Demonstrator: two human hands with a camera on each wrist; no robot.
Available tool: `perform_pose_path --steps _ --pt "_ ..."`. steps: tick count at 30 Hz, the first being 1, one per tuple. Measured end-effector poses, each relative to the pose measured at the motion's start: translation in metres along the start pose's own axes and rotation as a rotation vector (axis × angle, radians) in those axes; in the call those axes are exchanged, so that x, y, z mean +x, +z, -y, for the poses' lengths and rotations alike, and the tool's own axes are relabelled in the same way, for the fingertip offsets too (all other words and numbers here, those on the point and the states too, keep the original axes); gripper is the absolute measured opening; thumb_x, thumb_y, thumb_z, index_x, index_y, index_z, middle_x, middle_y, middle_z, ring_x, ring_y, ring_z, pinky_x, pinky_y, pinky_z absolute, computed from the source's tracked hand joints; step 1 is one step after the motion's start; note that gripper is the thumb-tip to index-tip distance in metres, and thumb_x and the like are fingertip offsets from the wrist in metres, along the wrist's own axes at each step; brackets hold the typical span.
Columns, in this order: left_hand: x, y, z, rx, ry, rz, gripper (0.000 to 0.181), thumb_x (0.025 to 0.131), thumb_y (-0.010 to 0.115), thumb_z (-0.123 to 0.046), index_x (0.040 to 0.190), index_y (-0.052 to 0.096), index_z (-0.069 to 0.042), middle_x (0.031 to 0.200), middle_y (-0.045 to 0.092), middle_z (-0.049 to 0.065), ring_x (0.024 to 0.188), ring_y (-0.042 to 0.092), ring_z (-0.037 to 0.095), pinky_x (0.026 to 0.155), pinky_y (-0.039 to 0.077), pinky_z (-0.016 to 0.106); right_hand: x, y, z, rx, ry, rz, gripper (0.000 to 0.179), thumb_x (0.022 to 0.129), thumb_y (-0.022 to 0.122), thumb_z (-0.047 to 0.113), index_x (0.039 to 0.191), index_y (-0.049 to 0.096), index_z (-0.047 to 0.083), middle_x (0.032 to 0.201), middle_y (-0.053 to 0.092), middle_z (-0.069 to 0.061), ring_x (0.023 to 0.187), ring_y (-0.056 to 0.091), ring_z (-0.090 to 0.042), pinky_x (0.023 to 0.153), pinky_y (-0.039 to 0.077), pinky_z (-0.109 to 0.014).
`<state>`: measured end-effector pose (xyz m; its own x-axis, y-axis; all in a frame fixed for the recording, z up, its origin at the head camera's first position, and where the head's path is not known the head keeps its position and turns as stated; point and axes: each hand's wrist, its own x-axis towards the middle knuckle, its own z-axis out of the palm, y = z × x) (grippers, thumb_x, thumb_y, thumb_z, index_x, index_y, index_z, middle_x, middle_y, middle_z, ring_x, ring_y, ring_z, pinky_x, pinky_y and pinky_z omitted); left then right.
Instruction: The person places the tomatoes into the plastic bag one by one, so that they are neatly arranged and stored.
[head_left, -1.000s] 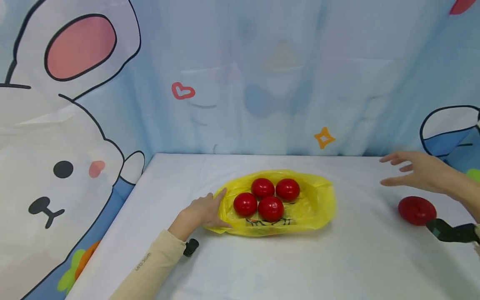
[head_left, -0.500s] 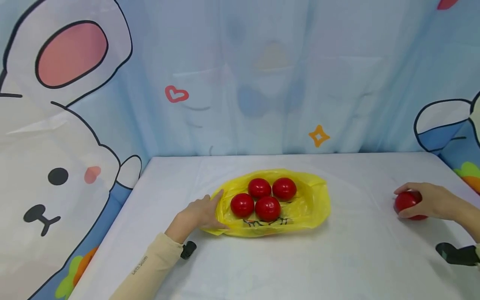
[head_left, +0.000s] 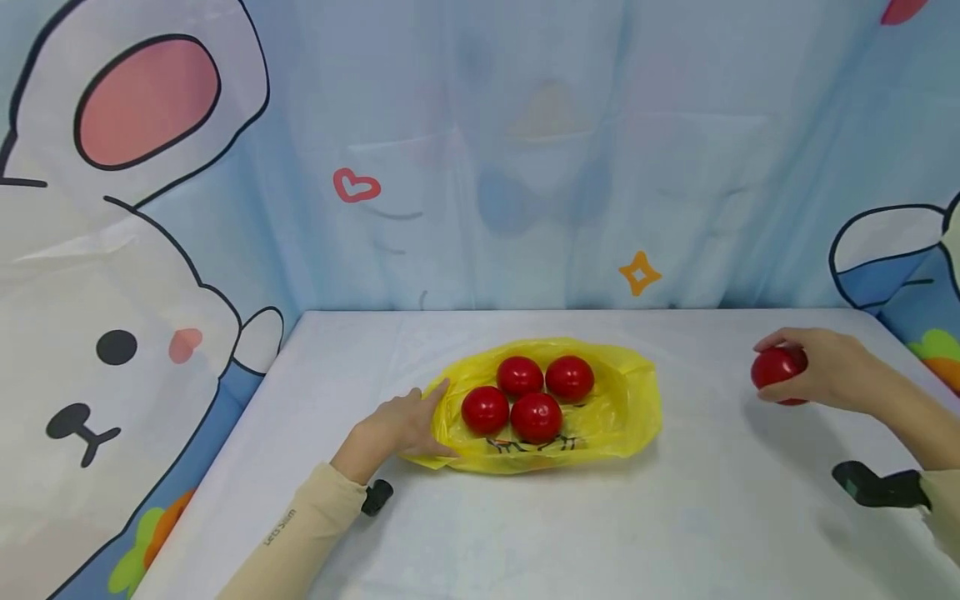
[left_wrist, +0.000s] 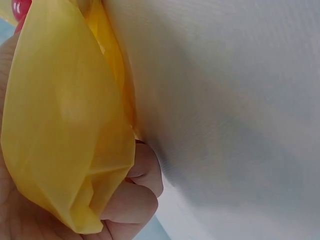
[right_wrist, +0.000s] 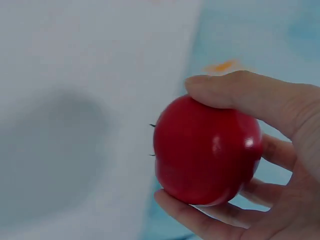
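Note:
A yellow plastic bag [head_left: 628,410] lies spread open on the white table, with several round red tomatoes [head_left: 536,418] grouped in its left half. My left hand [head_left: 401,427] grips the bag's left edge. In the left wrist view the yellow plastic [left_wrist: 65,110] covers part of the palm, and curled fingers [left_wrist: 132,202] show beside it. Off to the right, my right hand [head_left: 836,371] holds another red tomato [head_left: 776,367] above the table. Thumb and fingers wrap round this tomato [right_wrist: 205,150] in the right wrist view, where thin dark leaf tips stick out.
The white-covered table [head_left: 675,533] ends at a blue cartoon curtain [head_left: 480,233] behind it. Dark wrist-camera mounts stick out near the left cuff [head_left: 377,497] and right cuff [head_left: 877,485].
My right hand has come down onto the tomato at the right, gripped it, and raised it up and leftward off the table. The left hand stays on the bag's edge.

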<state>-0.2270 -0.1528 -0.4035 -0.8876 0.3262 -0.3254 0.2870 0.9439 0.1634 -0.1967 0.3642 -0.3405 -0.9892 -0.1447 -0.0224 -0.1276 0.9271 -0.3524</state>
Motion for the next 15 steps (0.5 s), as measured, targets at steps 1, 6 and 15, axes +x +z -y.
perform_pose_path --steps 1,6,15 --pt "0.0 -0.001 0.001 0.001 -0.001 0.0 0.11 0.084 0.081 -0.06 0.168 0.024 -0.018 0.155 0.044 0.029 0.131 0.055 0.049 0.107 0.047 0.059 0.003 -0.005 0.017 0.002 -0.015 -0.026 0.072 0.073 0.093 0.01 0.128 0.053 -0.013 0.119 0.051 -0.045 0.106 0.046 -0.065 0.065 0.061 -0.054" --pt "-0.002 -0.003 0.005 -0.01 -0.009 0.002 0.11 0.084 0.081 -0.06 0.168 0.024 -0.02 0.157 0.042 0.028 0.135 0.052 0.049 0.109 0.046 0.058 0.017 -0.022 0.109 0.049 -0.098 -0.101 0.073 0.08 0.09 0.013 0.136 0.05 -0.011 0.126 0.053 -0.041 0.11 0.051 -0.059 0.073 0.061 -0.057" --pt "-0.002 0.0 0.002 -0.033 -0.006 -0.005 0.107 0.085 0.081 -0.058 0.168 0.025 -0.021 0.158 0.042 0.027 0.135 0.052 0.047 0.109 0.046 0.058 0.037 0.012 0.201 0.148 -0.318 0.001 0.058 0.08 0.091 0.013 0.126 0.06 -0.005 0.119 0.063 -0.025 0.106 0.061 -0.043 0.077 0.063 -0.05"
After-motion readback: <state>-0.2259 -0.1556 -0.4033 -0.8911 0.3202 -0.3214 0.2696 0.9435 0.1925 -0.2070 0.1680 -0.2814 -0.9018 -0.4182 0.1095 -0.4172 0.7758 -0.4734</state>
